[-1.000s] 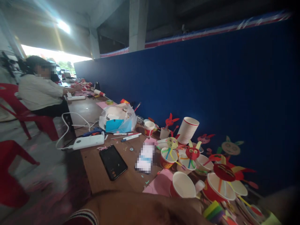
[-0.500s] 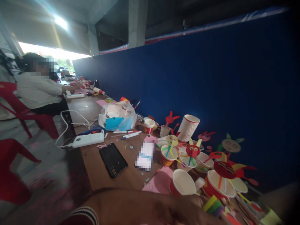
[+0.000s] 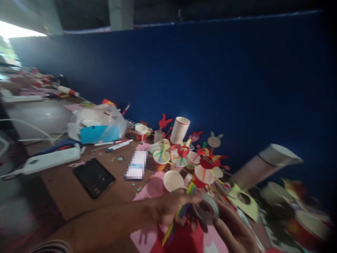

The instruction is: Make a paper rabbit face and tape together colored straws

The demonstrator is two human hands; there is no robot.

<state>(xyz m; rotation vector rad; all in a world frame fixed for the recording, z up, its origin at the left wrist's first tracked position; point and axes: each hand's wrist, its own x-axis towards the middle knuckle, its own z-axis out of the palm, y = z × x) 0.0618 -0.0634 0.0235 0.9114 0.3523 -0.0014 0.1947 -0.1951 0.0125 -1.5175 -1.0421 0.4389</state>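
My left hand (image 3: 171,205) reaches in from the lower left, its fingers closed round a slanting bundle of yellow, green, blue and purple strips (image 3: 170,235). My right hand (image 3: 234,225) grips a greyish tape roll (image 3: 206,209) by its side, close to the left fingertips. Beneath both hands are red paper (image 3: 188,240) and pink paper (image 3: 139,237). An open paper cup (image 3: 173,181) stands just beyond the left hand. Motion blur softens the fingers.
Behind are cups holding paper animal figures (image 3: 207,163) and a leaning stack of cups (image 3: 180,130). To the left lie a black phone (image 3: 94,177), a white power strip (image 3: 52,159), pens (image 3: 119,144) and a plastic bag (image 3: 116,121). A yellow paper cutout (image 3: 246,203) lies right.
My view has swung right and down, so the seated person has left it. My right hand with the tape roll now shows, and the strips are in my left hand.
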